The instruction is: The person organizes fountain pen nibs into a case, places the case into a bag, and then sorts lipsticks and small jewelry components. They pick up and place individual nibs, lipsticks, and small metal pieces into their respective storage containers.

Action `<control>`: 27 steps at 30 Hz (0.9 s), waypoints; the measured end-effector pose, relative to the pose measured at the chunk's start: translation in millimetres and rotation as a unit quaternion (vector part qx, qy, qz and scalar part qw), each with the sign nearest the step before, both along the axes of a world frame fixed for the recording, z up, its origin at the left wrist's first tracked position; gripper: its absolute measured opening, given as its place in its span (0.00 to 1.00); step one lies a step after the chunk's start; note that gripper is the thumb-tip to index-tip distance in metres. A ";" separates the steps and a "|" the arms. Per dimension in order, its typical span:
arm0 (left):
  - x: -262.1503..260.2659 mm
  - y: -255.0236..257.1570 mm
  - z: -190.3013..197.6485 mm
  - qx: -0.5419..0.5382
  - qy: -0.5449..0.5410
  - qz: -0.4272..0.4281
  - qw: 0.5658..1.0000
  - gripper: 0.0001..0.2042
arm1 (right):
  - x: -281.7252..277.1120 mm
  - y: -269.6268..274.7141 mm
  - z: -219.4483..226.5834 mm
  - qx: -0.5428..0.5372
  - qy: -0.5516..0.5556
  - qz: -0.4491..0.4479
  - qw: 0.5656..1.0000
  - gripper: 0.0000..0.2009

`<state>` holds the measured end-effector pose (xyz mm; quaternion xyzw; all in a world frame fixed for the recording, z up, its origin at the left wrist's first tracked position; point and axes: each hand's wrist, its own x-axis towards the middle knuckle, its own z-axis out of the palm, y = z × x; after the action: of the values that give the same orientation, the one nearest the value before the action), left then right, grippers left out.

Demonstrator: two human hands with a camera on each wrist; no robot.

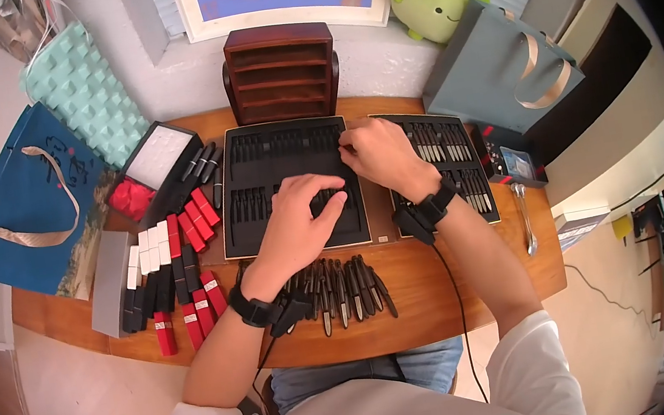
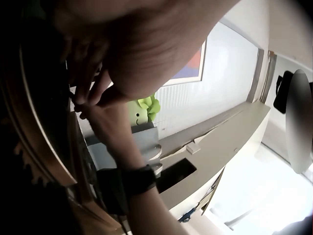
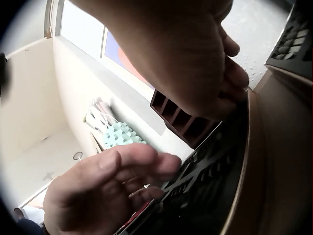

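My left hand (image 1: 297, 221) is over the front half of a black slotted case (image 1: 250, 177), fingers loosely bent and thumb apart, with nothing in its grasp. Its fingers (image 3: 139, 156) also show spread from the thumb in the right wrist view. My right hand (image 1: 382, 153) is at the right edge of this case, fingertips curled down by the back slots. In the left wrist view the right fingertips (image 2: 83, 110) meet a dark narrow shape; I cannot tell whether they pinch it. Slim dark pen-like sticks with pale ends (image 1: 345, 291) lie bunched on the table before the case.
A second slotted case (image 1: 432, 128) holds pale-tipped sticks at the right. Red, white and black small boxes (image 1: 184, 251) crowd the left. A wooden rack (image 1: 281, 65) stands behind, gift bags (image 1: 491, 68) and a plush toy (image 1: 439, 2) back right, a shiny metal utensil (image 1: 526, 221) far right.
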<state>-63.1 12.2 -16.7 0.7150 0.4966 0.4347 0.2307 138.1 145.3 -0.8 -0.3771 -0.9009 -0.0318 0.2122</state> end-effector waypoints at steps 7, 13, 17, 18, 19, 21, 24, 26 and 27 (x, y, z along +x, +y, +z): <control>4.9 7.7 -15.0 0.065 0.198 -0.029 0.978 0.25 | 5.4 2.4 2.7 0.010 0.004 0.054 0.998 0.09; 12.6 15.9 -20.9 0.069 0.301 -0.048 0.950 0.29 | 10.7 14.1 2.7 -0.076 -0.050 0.058 0.994 0.10; 13.8 16.3 -19.5 0.065 0.309 -0.050 0.948 0.29 | 14.1 21.3 3.6 -0.136 -0.004 0.058 0.989 0.11; 15.2 17.3 -18.2 0.050 0.301 -0.053 0.951 0.29 | 13.6 20.7 5.3 -0.158 -0.021 0.048 0.986 0.13; 16.4 18.6 -16.4 0.036 0.293 -0.056 0.954 0.30 | 11.9 19.0 5.6 -0.160 -0.019 0.046 0.986 0.13; 18.4 22.9 -16.2 0.036 0.280 -0.062 0.957 0.30 | 10.2 13.0 4.3 -0.113 -0.046 0.050 0.991 0.12; 20.4 22.5 -24.8 0.035 0.268 -0.068 0.960 0.30 | 15.8 -1.3 3.4 -0.004 -0.028 0.064 0.998 0.11; 17.3 24.4 -23.5 0.034 0.241 -0.067 0.968 0.27 | 17.3 -20.9 16.7 -0.013 -0.007 0.065 0.998 0.09; 14.2 24.6 -21.4 0.031 0.241 -0.067 0.968 0.27 | 18.9 -34.5 27.3 -0.017 0.016 0.064 0.998 0.09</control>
<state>-48.9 36.8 -38.2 0.8371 0.4745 0.2486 0.1108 157.0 110.8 26.4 -0.3225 -0.9201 0.0039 0.2221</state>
